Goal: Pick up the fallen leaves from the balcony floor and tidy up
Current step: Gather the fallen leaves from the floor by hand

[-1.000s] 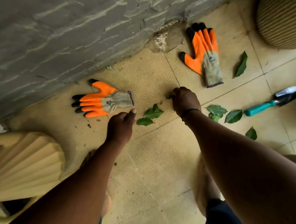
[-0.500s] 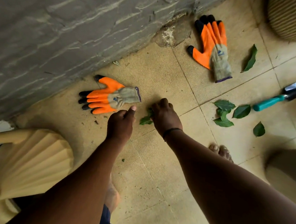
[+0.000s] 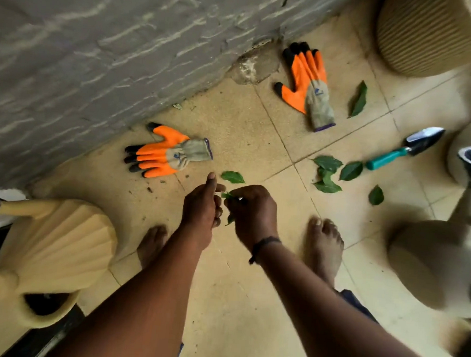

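pinching leaves (image 3: 226, 196), right hand (image 3: 253, 211) meets left hand (image 3: 202, 208), seemingly above open tiles (image 3: 231, 303).

Against the grey stone wall (image 3: 103, 57): one orange-and-grey work glove (image 3: 169, 152) left, another (image 3: 309, 84) right. Further from the wall: teal-handled metal trowel (image 3: 403, 149), cluster of green leaves (image 3: 329, 172) beside its handle, single green leaf (image 3: 233, 176) near the left glove.

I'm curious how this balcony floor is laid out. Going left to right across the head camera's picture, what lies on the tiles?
Fan-ribbed watering can → orange glove near the wall → single leaf by the hands → second orange glove → cluster of leaves → trowel with teal handle → round beige pot.
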